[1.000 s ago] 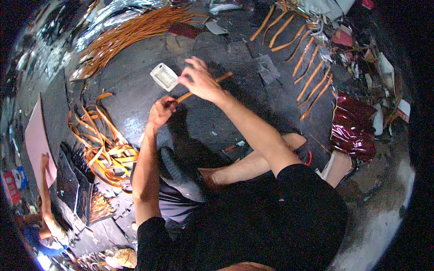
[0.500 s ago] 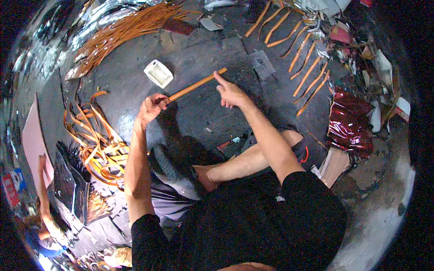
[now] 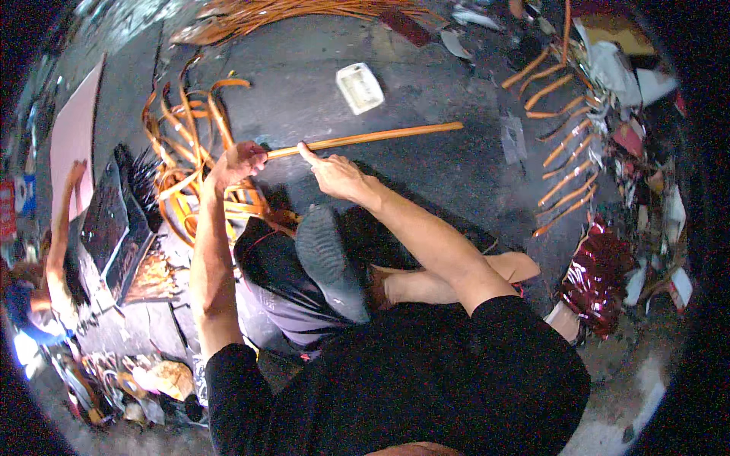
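Your left hand is curled into a fist around the near end of a long orange cane rod, fingers fully wrapped. Your right hand sits just beside it, loosely open, with the index finger stretched out so that its tip touches the rod; the other fingers are half folded, and whether they press on the rod cannot be told. The rod lies nearly level over the dark floor, running from your left fist away to the right, its far end free.

The part of the rod inside your fist is hidden. Your raised knee, a dark shoe sole and your black shirt cover the lower middle of the view. Fisheye bending blurs the rim.

Just left of your left hand lies a tangle of curved orange strips, touching or overlapping your forearm's outline. Beyond the rod sits a small white rectangular tray. A long bundle of cane lies along the top edge. Short cut cane pieces are scattered to the right, near a crumpled red foil wrapper. Another person's arm shows at the far left.
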A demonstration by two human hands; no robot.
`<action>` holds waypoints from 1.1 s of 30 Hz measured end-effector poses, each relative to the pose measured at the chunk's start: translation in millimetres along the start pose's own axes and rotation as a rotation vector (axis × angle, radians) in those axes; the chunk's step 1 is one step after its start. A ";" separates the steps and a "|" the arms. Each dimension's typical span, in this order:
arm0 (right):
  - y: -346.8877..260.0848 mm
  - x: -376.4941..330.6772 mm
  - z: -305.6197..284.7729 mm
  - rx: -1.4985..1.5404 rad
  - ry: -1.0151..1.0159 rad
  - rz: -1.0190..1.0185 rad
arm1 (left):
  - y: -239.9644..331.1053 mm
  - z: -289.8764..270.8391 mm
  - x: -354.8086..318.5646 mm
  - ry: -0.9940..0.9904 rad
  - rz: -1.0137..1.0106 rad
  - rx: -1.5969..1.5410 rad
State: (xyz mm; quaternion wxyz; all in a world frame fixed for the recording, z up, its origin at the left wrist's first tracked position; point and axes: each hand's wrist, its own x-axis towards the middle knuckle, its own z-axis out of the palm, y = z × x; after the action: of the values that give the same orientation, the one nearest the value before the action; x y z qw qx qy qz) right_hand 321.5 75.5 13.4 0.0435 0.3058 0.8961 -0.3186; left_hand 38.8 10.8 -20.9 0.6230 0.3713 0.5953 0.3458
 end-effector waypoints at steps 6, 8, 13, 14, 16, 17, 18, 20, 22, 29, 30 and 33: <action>-31.2 34.6 0.2 -0.091 -0.102 -0.091 | 14.5 -11.6 -26.1 0.267 -0.059 0.174; -50.5 41.6 -2.9 -0.087 -0.169 -0.118 | 0.4 -28.5 -31.0 0.356 0.032 0.066; -58.9 78.6 15.3 -0.006 -0.198 -0.171 | 38.3 -2.1 -18.0 0.381 0.150 0.205; -64.5 77.2 16.9 0.035 -0.175 -0.225 | 19.0 0.1 -11.0 0.365 0.264 0.177; -53.2 64.1 4.6 0.123 -0.083 -0.343 | 28.4 20.6 -6.3 0.349 0.412 0.452; -37.4 51.1 -2.5 0.103 -0.085 -0.325 | 28.0 36.1 -1.5 0.340 0.405 0.549; -20.5 28.8 -11.7 0.118 0.079 -0.357 | 41.3 56.4 -4.8 0.367 0.512 0.802; 5.0 -15.9 -40.5 0.126 0.212 -0.266 | 36.0 69.1 -10.0 0.345 0.547 1.076; 26.6 -67.7 -83.1 0.148 0.161 0.021 | 41.2 79.9 -16.2 0.346 0.493 1.231; 80.8 -207.6 -133.4 0.393 0.212 0.347 | 70.2 85.4 -22.6 0.036 0.401 0.920; 86.3 -215.4 -128.7 0.398 0.242 0.318 | 73.4 72.6 -24.1 -0.072 0.280 1.005; 99.0 -230.4 -113.7 0.600 0.278 0.316 | 180.3 120.7 -57.9 -0.356 0.082 0.425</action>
State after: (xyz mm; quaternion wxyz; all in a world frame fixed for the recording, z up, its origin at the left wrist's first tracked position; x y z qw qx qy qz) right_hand 578.2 84.0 112.5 -0.1215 0.4801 0.7019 -0.5120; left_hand 158.3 41.5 166.7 0.6114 0.5724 0.5201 0.1675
